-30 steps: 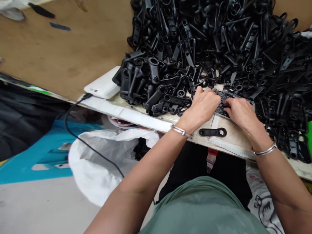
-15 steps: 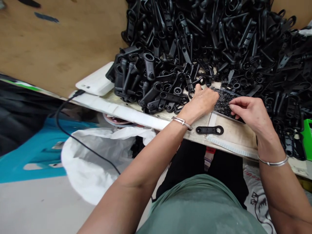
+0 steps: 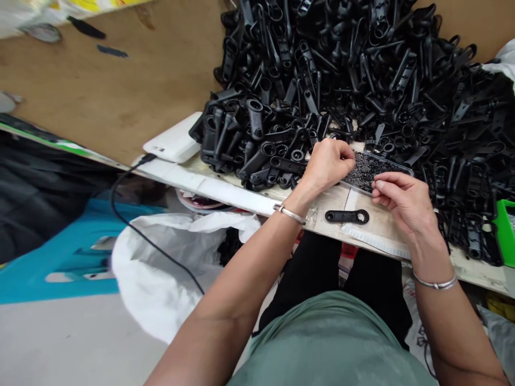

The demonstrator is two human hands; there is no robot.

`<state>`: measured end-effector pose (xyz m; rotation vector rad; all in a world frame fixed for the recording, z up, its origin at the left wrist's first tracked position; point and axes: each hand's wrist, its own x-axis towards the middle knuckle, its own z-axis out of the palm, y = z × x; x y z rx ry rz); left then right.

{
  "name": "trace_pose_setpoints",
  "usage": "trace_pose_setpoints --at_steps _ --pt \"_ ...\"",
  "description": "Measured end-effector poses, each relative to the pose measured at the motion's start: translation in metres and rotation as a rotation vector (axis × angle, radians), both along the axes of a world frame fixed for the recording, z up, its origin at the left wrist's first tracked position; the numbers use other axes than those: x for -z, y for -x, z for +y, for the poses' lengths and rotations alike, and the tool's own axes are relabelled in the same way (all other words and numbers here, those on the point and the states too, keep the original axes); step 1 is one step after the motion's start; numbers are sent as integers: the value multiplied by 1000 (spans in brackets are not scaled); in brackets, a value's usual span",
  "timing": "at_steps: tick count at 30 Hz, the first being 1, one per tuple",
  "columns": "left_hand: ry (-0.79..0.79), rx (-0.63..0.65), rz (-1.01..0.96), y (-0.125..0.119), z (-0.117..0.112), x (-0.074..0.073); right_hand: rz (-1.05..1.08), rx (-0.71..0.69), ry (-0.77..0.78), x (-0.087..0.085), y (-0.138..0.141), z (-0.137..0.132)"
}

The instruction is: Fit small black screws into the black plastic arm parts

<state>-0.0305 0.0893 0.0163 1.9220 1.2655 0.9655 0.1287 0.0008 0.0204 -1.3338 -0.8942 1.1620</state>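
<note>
A shallow clear tray (image 3: 396, 164) full of tiny dark pieces (image 3: 362, 170) lies on the bench between my hands. My left hand (image 3: 330, 162) is at its left end, fingers curled and closed; what they may hold is hidden. Over the tray's front right side, my right hand (image 3: 406, 201) pinches thumb against forefinger, and anything between them is too small to name. A flat black plastic part (image 3: 346, 216) with a ring at its right end lies in front of the tray, near the bench edge, touched by neither hand.
Behind the tray rises a big heap of black plastic parts (image 3: 322, 80). A white box (image 3: 175, 138) with a black cable (image 3: 116, 201) stands left. A green bin (image 3: 506, 230) is at the right. Below the bench hangs a white plastic bag (image 3: 148, 268).
My right hand has drawn back towards me, from over the tray's pieces to its front edge. My left hand has shifted slightly left, fingers curling more. The view has tilted a little; the black part stays put.
</note>
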Motion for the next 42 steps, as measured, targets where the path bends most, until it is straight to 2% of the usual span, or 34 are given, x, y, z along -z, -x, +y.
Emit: trace_pose_setpoints --at_steps 6,10,14,18,25,30,33,37,40,42 --pt "153 84 -300 -5 12 21 15 16 -20 3 6 0" --pt "205 109 -339 -8 12 25 11 24 -30 5 6 1" --pt "270 62 -326 -8 9 23 23 59 -40 9 5 5" --pt "248 33 -303 -9 10 23 40 67 -15 10 6 6" --pt "125 69 -248 -15 9 29 34 69 -25 10 12 14" --pt "47 55 -222 -17 0 27 0 134 -84 18 22 32" --pt "53 43 -245 -18 -4 26 -17 145 -115 24 27 39" --pt "204 71 -397 -19 -7 25 -122 135 -179 28 28 36" --pt "361 82 -532 -19 -10 21 -267 95 -280 26 26 30" --pt "418 75 -555 -18 -13 19 -292 86 -305 24 24 29"
